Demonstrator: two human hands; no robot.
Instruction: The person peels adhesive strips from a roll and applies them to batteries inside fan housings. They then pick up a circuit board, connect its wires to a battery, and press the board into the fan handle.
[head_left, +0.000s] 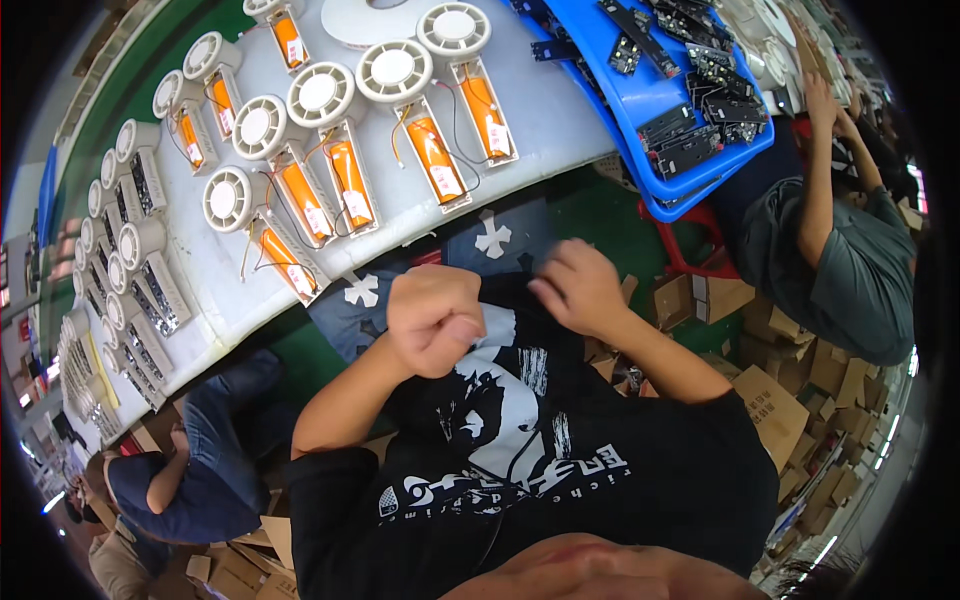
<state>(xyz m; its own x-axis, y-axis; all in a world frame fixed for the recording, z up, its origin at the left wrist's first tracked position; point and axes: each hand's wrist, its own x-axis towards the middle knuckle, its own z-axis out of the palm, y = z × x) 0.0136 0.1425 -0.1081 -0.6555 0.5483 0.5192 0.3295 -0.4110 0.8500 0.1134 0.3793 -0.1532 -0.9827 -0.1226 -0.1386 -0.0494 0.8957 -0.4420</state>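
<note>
My left hand (435, 320) is closed in a fist in front of my chest, the thumb folded over the fingers, with nothing showing in it. To its right, my right hand (582, 288) hangs in the air, a little blurred, its fingers loosely bent and apart with nothing visible between them. Neither hand touches the table. Beyond them, several white fan units (322, 94) stand on the white tabletop (545, 105), each with a round grilled head and a slim body. An orange battery (434, 155) with a white label lies in each nearer body, and thin wires trail beside them.
A blue tray (655, 170) with several black circuit boards (690, 135) is at the table's right. More fan units (150, 280) line the left side. People sit at both sides, one in a green shirt (860, 270). Cardboard boxes (770, 410) cover the floor near a red stool (700, 240).
</note>
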